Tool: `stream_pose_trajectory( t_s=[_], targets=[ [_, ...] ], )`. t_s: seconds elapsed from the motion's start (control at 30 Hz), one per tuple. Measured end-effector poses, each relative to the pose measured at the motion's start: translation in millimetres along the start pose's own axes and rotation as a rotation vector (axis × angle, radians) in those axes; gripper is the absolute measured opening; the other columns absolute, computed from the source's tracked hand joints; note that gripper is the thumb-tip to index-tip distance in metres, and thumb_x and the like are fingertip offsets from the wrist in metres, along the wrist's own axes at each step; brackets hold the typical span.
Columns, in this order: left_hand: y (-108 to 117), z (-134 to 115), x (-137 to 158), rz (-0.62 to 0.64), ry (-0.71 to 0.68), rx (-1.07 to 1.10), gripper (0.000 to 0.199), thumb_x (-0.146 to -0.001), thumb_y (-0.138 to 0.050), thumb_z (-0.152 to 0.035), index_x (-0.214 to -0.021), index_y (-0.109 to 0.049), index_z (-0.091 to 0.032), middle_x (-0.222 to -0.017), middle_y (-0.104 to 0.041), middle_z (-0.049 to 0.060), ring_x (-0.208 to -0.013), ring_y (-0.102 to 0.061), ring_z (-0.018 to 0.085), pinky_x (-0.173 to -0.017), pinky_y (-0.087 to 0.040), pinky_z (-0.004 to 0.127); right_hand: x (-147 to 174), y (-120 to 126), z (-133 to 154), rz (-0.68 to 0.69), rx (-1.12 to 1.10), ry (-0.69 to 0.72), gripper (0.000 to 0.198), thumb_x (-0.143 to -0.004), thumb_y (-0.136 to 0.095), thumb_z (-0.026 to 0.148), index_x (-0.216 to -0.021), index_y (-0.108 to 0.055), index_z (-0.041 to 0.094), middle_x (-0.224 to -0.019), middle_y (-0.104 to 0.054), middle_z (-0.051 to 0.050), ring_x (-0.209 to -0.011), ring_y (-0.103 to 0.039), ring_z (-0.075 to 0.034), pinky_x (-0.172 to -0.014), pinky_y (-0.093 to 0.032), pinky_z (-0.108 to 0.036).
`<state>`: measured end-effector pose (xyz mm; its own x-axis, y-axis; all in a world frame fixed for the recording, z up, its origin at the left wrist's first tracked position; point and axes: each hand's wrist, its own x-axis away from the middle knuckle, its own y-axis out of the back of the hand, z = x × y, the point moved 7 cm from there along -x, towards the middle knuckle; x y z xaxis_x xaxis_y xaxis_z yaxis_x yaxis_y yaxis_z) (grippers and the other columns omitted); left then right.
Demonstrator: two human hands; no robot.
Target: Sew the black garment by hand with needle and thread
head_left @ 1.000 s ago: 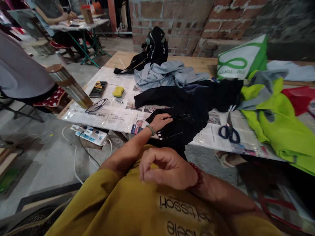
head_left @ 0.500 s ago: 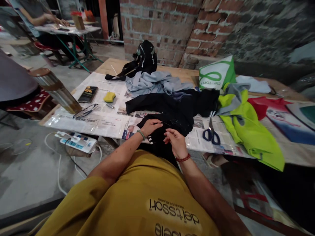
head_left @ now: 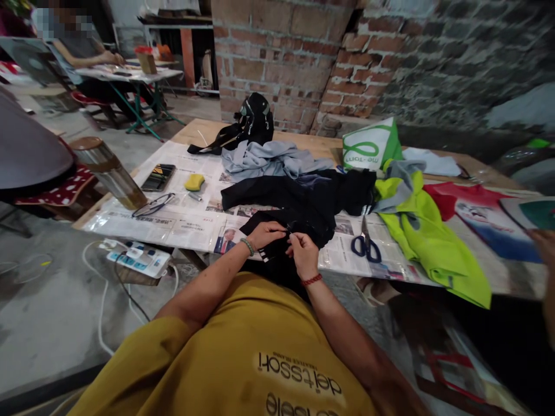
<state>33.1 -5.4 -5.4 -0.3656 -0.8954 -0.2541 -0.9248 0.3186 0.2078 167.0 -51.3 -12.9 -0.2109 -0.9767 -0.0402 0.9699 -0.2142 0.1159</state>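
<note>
A black garment (head_left: 295, 188) with white stripes on one end lies over the table's front edge. My left hand (head_left: 265, 236), with a green bead bracelet, is closed on a fold of it between thumb and fingers. Just right of those fingertips, my right hand (head_left: 303, 253) is pinched, wearing a red bracelet. What its fingers hold is too small to make out. Dark-handled scissors (head_left: 366, 245) lie right of the garment on the newspaper.
Newspaper (head_left: 186, 231) under clear plastic covers the table. On it are a flask (head_left: 115, 179), phone (head_left: 159, 177), glasses (head_left: 154, 205), sponge (head_left: 195, 182), grey cloth (head_left: 273, 159) and a yellow-green garment (head_left: 427, 231). A power strip (head_left: 139, 260) sits below. A person's arm (head_left: 547, 260) shows at right.
My right hand has moved in to my left fingertips, and its fingers have closed into a pinch. The view has shifted slightly. Another person's arm has appeared at the right edge.
</note>
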Motion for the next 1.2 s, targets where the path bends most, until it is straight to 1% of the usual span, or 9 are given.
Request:
stream_pose_trajectory(
  t_s=[0.13,0.33,0.43,0.57,0.7,0.87,0.97,1.1,1.2],
  targets=[
    [-1,0,1,0.008,-0.029,-0.035,0.017,-0.074,-0.062,-0.024,-0.083,-0.071,-0.013,-0.085,-0.066,0.007,-0.08,-0.06,0.014,-0.075,-0.045,0.024,0,1,0,-0.008,0.013,-0.006,0.029,-0.074,-0.054,0.045,-0.08,-0.058,0.017,-0.062,-0.06,0.002,-0.04,-0.051,-0.008,-0.037,-0.038,-0.019],
    [-4,-8,3,0.005,-0.1,-0.13,0.017,-0.075,-0.059,-0.021,-0.085,-0.071,-0.014,-0.085,-0.067,0.007,-0.08,-0.061,0.014,-0.075,-0.047,0.023,-5,3,-5,0.033,0.12,-0.025,0.027,-0.074,-0.053,0.043,-0.08,-0.06,0.017,-0.042,-0.05,0.006,-0.038,-0.049,-0.012,-0.039,-0.037,-0.02],
    [-2,-10,4,-0.07,-0.07,-0.212,0.017,-0.075,-0.058,-0.017,-0.085,-0.071,-0.016,-0.085,-0.068,0.005,-0.079,-0.061,0.013,-0.077,-0.047,0.023,-5,7,2,0.041,0.254,0.06,0.025,-0.075,-0.051,0.04,-0.075,-0.061,0.018,-0.041,-0.05,0.005,-0.039,-0.049,-0.012,-0.044,-0.037,-0.022],
    [2,-10,5,-0.15,-0.034,-0.263,0.016,-0.073,-0.058,-0.014,-0.082,-0.071,-0.016,-0.084,-0.069,0.003,-0.079,-0.062,0.013,-0.077,-0.047,0.022,-1,7,15,0.071,0.405,0.199,0.025,-0.076,-0.047,0.039,-0.07,-0.061,0.018,-0.051,-0.057,0.0,-0.05,-0.054,-0.014,-0.05,-0.039,-0.023],
    [1,-9,4,-0.126,-0.043,-0.25,0.016,-0.072,-0.059,-0.014,-0.082,-0.071,-0.016,-0.083,-0.07,0.003,-0.077,-0.063,0.013,-0.075,-0.048,0.021,0,2,23,0.112,0.472,0.229,0.027,-0.077,-0.045,0.038,-0.069,-0.062,0.018,-0.057,-0.06,-0.001,-0.056,-0.055,-0.015,-0.053,-0.038,-0.023],
    [-2,-10,5,-0.099,-0.105,-0.252,0.015,-0.07,-0.059,-0.013,-0.079,-0.071,-0.015,-0.08,-0.07,0.004,-0.074,-0.063,0.013,-0.072,-0.049,0.021,-3,-5,35,0.156,0.548,0.312,0.028,-0.078,-0.044,0.037,-0.064,-0.06,0.018,-0.057,-0.059,-0.001,-0.056,-0.053,-0.013,-0.055,-0.036,-0.022],
    [-3,-12,6,-0.102,-0.116,-0.276,0.014,-0.071,-0.059,-0.014,-0.079,-0.071,-0.016,-0.08,-0.07,0.003,-0.074,-0.062,0.013,-0.072,-0.049,0.022,-4,-4,36,0.174,0.543,0.305,0.025,-0.078,-0.044,0.035,-0.064,-0.058,0.019,-0.055,-0.057,0.0,-0.054,-0.051,-0.013,-0.054,-0.035,-0.023],
    [-2,-12,5,-0.116,-0.068,-0.292,0.015,-0.073,-0.058,-0.015,-0.082,-0.07,-0.016,-0.083,-0.07,0.004,-0.076,-0.062,0.013,-0.075,-0.048,0.023,-6,-1,34,0.173,0.476,0.255,0.018,-0.075,-0.047,0.031,-0.065,-0.057,0.02,-0.051,-0.055,0.001,-0.051,-0.049,-0.013,-0.053,-0.035,-0.023],
    [-1,-12,5,-0.114,-0.043,-0.293,0.015,-0.073,-0.058,-0.015,-0.082,-0.07,-0.016,-0.083,-0.07,0.003,-0.077,-0.062,0.013,-0.076,-0.048,0.023,-5,0,31,0.179,0.44,0.222,0.017,-0.073,-0.048,0.031,-0.064,-0.057,0.021,-0.05,-0.054,0.002,-0.049,-0.048,-0.013,-0.052,-0.035,-0.023]
  ],
)
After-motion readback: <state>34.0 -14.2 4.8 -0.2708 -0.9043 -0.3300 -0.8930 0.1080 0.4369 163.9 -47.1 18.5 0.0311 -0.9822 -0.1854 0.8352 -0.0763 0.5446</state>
